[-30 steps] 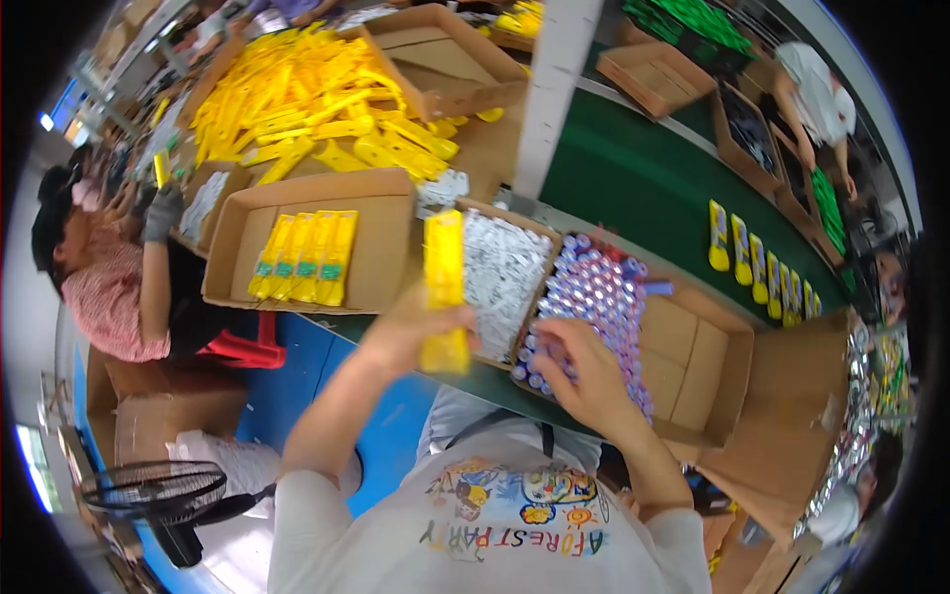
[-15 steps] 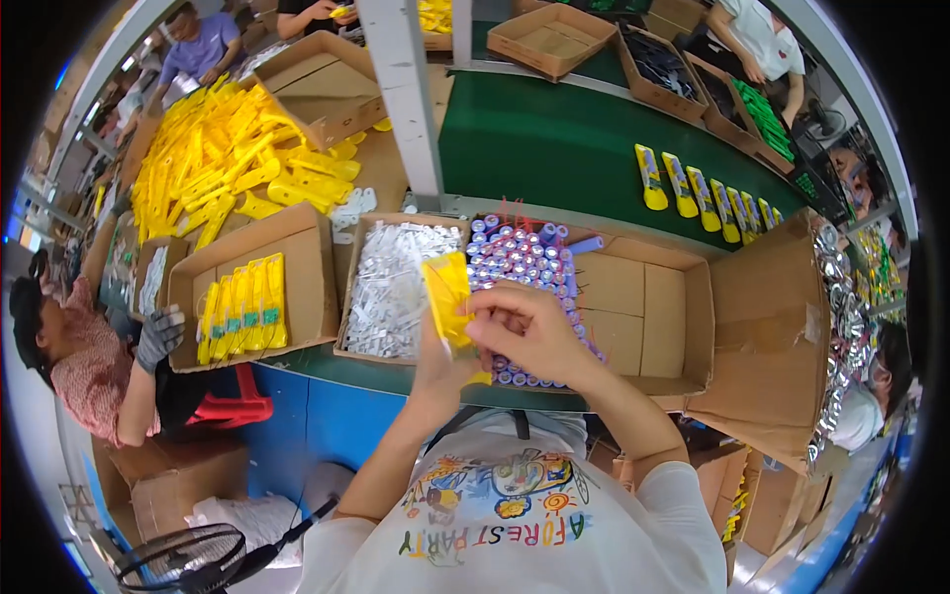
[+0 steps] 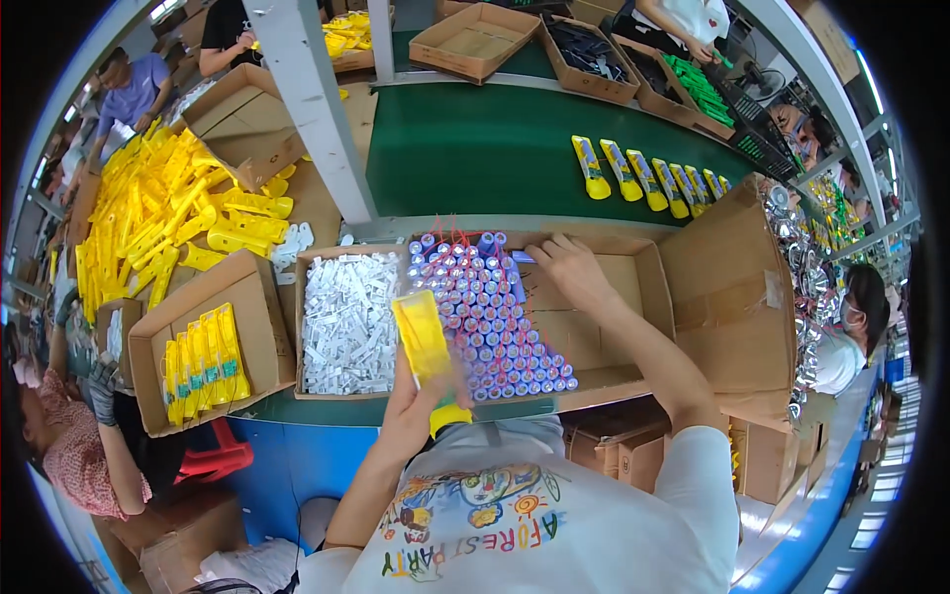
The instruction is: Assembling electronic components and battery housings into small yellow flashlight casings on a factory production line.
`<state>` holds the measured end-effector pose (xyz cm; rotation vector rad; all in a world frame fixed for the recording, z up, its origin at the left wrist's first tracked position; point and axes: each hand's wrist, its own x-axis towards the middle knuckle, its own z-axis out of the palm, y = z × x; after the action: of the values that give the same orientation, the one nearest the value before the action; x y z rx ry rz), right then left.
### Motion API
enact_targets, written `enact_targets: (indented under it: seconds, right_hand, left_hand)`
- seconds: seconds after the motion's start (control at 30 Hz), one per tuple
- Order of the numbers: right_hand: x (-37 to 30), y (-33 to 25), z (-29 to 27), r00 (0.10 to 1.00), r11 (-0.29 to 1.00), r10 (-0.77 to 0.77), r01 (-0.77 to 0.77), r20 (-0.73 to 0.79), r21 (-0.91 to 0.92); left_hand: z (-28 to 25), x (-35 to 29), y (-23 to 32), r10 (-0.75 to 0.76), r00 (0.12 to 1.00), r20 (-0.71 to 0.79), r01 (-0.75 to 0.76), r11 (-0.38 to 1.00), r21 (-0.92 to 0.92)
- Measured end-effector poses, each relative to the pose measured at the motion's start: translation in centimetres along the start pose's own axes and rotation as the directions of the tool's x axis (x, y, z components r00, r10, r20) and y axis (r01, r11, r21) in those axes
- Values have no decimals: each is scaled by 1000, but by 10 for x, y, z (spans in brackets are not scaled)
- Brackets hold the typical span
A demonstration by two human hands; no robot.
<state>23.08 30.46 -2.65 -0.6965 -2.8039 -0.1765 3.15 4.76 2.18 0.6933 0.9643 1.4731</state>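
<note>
In my left hand (image 3: 406, 408) is a yellow plastic casing (image 3: 423, 332), a long shell held upright over the near edge of the boxes; its lower end shows below my fingers. My right hand (image 3: 571, 269) reaches into the far part of a cardboard box (image 3: 623, 342). Its fingers close at the end of a purple cylindrical battery (image 3: 523, 256) lying on its side. Beside it, many purple batteries (image 3: 485, 337) with red wires stand on end in rows. Left of them, a second box holds a heap of small whitish flat parts (image 3: 348, 322).
Another box (image 3: 277, 346) at left holds several yellow casings with green parts. Beyond lies a pile of yellow casings (image 3: 148, 218). A grey post (image 3: 322, 119) rises before the green belt (image 3: 445, 148), where yellow pieces (image 3: 618, 173) lie in a row. A tall carton (image 3: 732, 297) stands right.
My right hand has left the yellow casing and moved right and away to the lying battery. My left hand still holds the casing. The whole view has shifted.
</note>
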Motion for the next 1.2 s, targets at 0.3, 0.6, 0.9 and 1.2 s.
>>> enact_targets:
  seconds: [0.3,0.6,0.9,1.2]
  right_hand:
    - [6,-34,-52,900,604,202,-425,386,675]
    - [43,-133,-118,745,222,-154,-614,649,758]
    - [90,-169,-81,800,113,-231,-544,554,832]
    - [165,-190,14,775,648,-619,597,-129,473]
  left_hand:
    - [4,-13,-10,47,999,-6,-46,994,100]
    - [12,-11,-12,67,995,-67,-39,932,360]
    - [-27,-24,-4,75,987,-145,-70,997,46]
    - [-50,-53,5,63,833,-550,-216,951,-219]
